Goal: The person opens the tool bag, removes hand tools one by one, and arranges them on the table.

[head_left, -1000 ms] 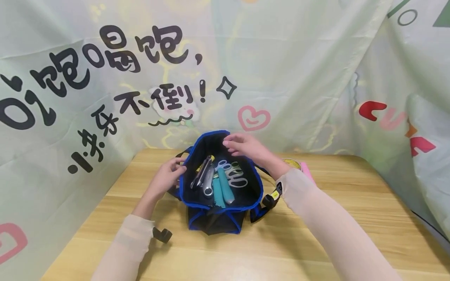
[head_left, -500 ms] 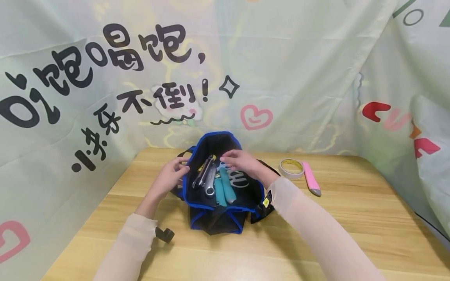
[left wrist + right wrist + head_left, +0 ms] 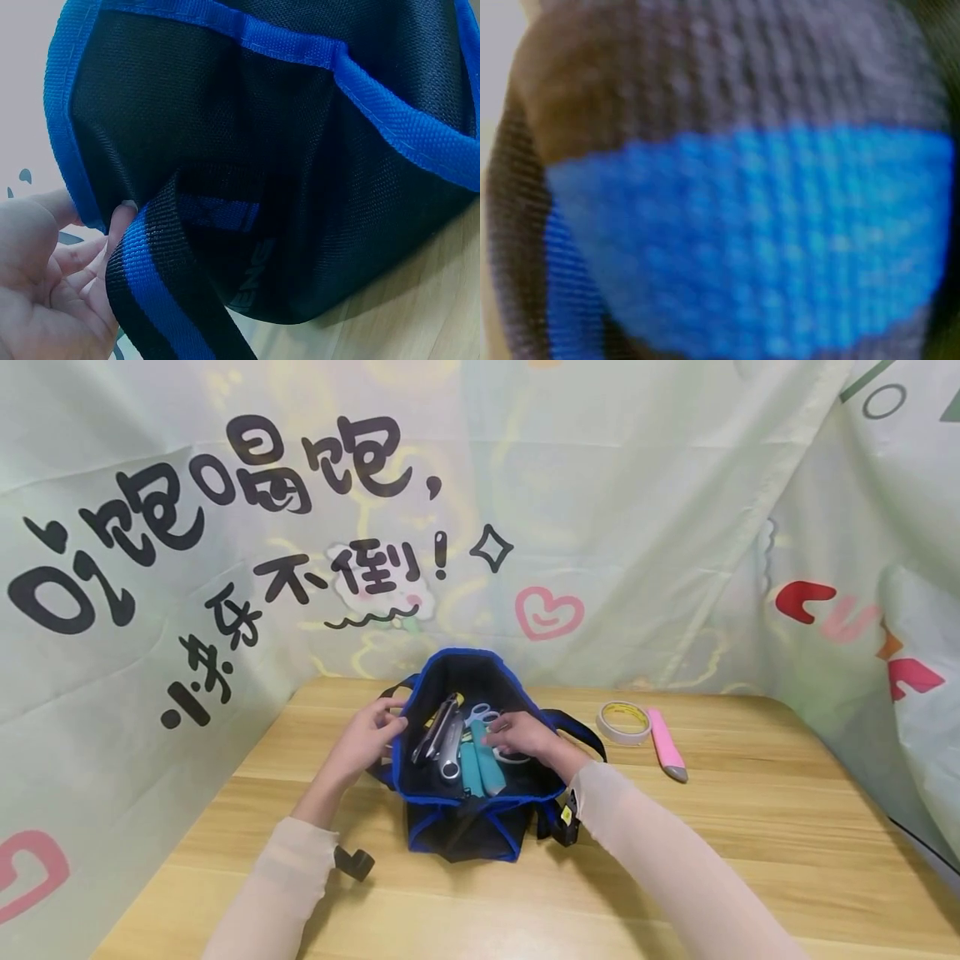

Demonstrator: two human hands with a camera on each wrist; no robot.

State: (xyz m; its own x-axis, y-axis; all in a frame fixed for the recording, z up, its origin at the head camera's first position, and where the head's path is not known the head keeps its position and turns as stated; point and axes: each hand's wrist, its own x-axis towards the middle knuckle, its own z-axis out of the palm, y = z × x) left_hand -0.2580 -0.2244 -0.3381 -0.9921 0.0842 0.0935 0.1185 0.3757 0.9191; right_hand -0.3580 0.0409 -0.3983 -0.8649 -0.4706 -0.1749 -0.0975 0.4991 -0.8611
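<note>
The black bag (image 3: 463,837) sits on the tabletop (image 3: 757,835), its left edge pinched in the left grip (image 3: 367,732). Inside, the right grip (image 3: 529,735) is over a teal tool (image 3: 489,770), near scissors (image 3: 482,713); whether it holds anything, I cannot tell. A strap (image 3: 750,240) blocks its wrist view. Tape (image 3: 625,737) lies beyond, right.

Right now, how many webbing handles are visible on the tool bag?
2: the left handle, by the left hand, and the right handle, partly behind the right sleeve. Others may be hidden.
</note>
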